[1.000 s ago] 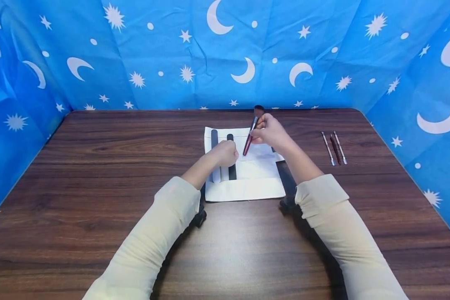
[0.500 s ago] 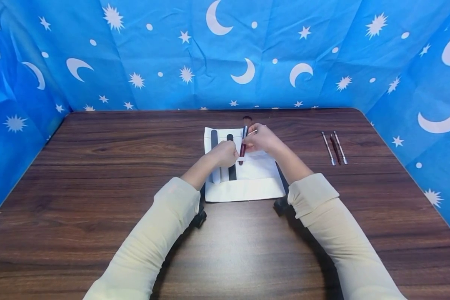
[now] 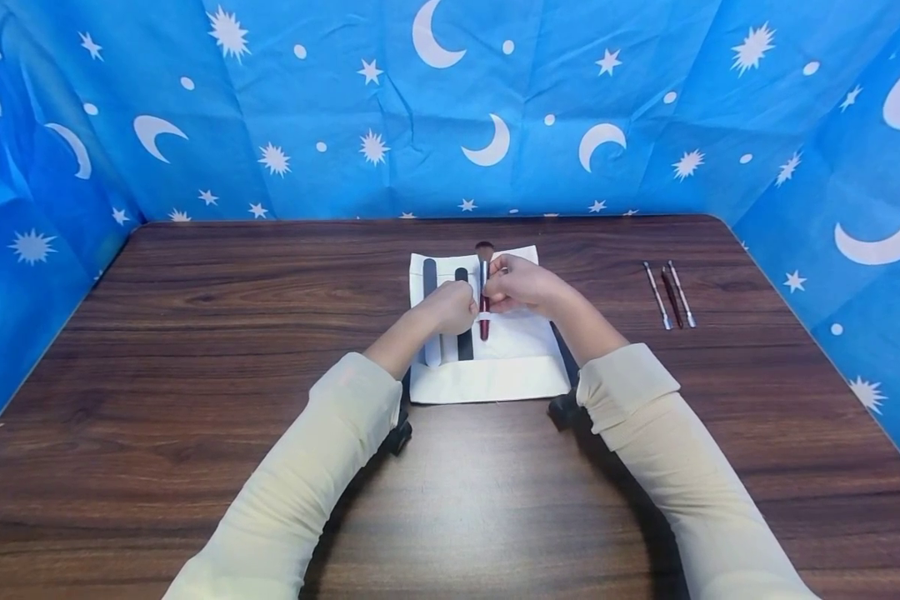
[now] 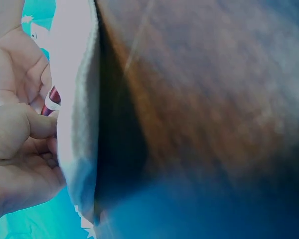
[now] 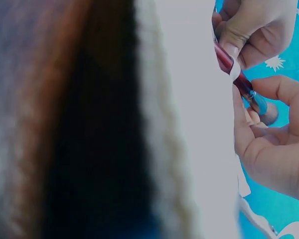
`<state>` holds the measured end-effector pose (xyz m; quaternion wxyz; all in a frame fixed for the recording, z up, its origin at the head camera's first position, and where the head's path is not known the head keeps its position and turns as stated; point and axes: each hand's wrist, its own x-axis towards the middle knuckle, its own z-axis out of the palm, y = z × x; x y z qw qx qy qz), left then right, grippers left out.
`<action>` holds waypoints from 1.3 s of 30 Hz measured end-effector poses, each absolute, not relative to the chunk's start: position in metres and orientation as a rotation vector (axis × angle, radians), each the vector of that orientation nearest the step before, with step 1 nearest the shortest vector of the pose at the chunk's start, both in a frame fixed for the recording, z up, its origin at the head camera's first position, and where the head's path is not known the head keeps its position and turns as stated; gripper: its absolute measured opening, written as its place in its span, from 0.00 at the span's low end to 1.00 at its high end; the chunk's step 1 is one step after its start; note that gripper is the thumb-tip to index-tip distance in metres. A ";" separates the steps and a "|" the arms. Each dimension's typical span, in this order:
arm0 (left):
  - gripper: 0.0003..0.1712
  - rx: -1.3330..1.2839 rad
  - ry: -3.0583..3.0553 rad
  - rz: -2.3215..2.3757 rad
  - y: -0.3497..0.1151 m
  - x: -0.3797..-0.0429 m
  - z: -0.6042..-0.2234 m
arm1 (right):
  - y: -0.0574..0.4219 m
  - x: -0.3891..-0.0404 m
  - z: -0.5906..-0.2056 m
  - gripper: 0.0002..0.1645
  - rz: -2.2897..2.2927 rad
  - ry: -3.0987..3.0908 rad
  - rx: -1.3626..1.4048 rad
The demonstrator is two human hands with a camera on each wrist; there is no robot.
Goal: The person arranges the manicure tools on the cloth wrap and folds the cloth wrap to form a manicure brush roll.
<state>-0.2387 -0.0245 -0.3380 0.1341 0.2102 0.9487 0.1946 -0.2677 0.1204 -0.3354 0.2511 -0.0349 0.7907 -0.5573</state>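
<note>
A makeup brush (image 3: 484, 331) with a dark red handle and brown bristles passes through a white elastic loop (image 5: 234, 70) on a white tool case (image 3: 495, 380) lying spread on the table. My right hand (image 3: 525, 282) pinches the brush near its metal collar, bristles pointing away from me. Beside it, my left hand (image 3: 450, 307) pinches the loop's left side with thumb and curled fingers. Left of the brush, a grey nail file (image 3: 430, 277) and a black nail file (image 3: 465, 347) lie in the case, the black one partly hidden by my left hand.
Two slim metal cuticle tools (image 3: 656, 296) (image 3: 682, 293) with a thin dark red stick (image 3: 672, 297) between them lie on the wooden table (image 3: 195, 350), right of the case. A blue curtain (image 3: 330, 92) with moons and stars hangs behind the table.
My right hand has brought the brush left and down toward me, and its handle end has slid through the loop. My left hand has stayed in place.
</note>
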 end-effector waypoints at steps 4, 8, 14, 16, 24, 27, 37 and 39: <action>0.21 0.616 2.751 0.564 -0.024 -0.239 -0.339 | 0.118 -0.269 -0.336 0.17 -1.494 2.200 -0.060; 0.22 0.593 2.739 0.584 -0.024 -0.239 -0.340 | 0.116 -0.270 -0.337 0.18 -1.501 2.250 -0.028; 0.21 0.583 2.741 0.586 -0.025 -0.239 -0.341 | 0.118 -0.270 -0.336 0.09 -1.607 2.190 0.003; 0.21 0.592 2.748 0.576 -0.025 -0.239 -0.341 | 0.121 -0.270 -0.335 0.08 -1.611 2.177 0.021; 0.21 0.605 2.746 0.583 -0.024 -0.239 -0.340 | 0.127 -0.269 -0.340 0.08 -1.353 2.281 -0.056; 0.22 0.598 2.736 0.587 -0.023 -0.239 -0.340 | 0.128 -0.268 -0.341 0.07 -1.267 2.335 -0.109; 0.23 0.551 2.725 0.585 -0.023 -0.241 -0.341 | 0.124 -0.261 -0.333 0.07 -0.917 2.565 -0.246; 0.23 0.542 2.719 0.606 -0.022 -0.241 -0.341 | 0.130 -0.260 -0.331 0.08 -0.922 2.611 -0.249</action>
